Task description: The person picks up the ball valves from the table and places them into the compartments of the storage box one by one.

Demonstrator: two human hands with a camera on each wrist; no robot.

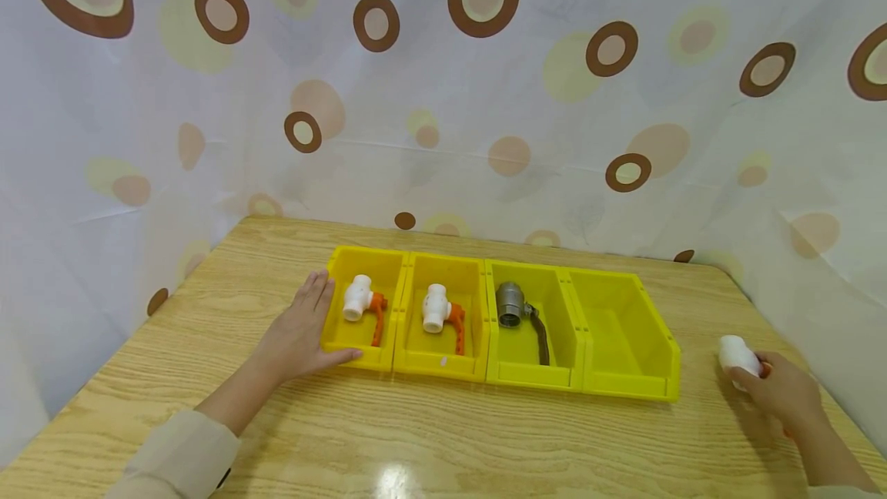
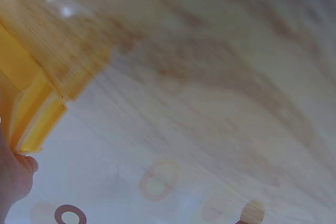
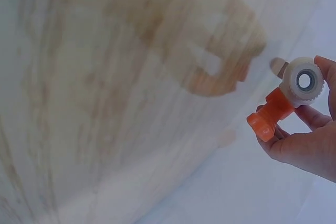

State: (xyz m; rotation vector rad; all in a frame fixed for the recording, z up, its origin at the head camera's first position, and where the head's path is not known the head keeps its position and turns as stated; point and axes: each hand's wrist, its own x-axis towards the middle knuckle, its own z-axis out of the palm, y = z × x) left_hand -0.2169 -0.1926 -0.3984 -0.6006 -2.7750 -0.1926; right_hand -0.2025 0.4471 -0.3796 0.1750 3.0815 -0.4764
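My right hand (image 1: 784, 391) grips a white ball valve (image 1: 738, 353) at the table's right side. In the right wrist view the valve's round open end (image 3: 305, 81) and its orange handle (image 3: 273, 113) show between thumb and fingers. My left hand (image 1: 299, 337) rests against the left side of the leftmost yellow bin (image 1: 360, 358), fingers extended, thumb along its front rim. Inside that bin lies another white valve (image 1: 357, 297) with an orange handle, and a matching white valve (image 1: 436, 308) lies in the second bin. The third bin contains a grey metal ball valve (image 1: 510, 304) with a dark handle.
Joined in a row, the yellow bins stand on the wood-grain table (image 1: 430, 445). The rightmost bin (image 1: 630, 385) shows a bare floor. Behind the table hangs a white curtain (image 1: 430, 83) with brown and beige circles.
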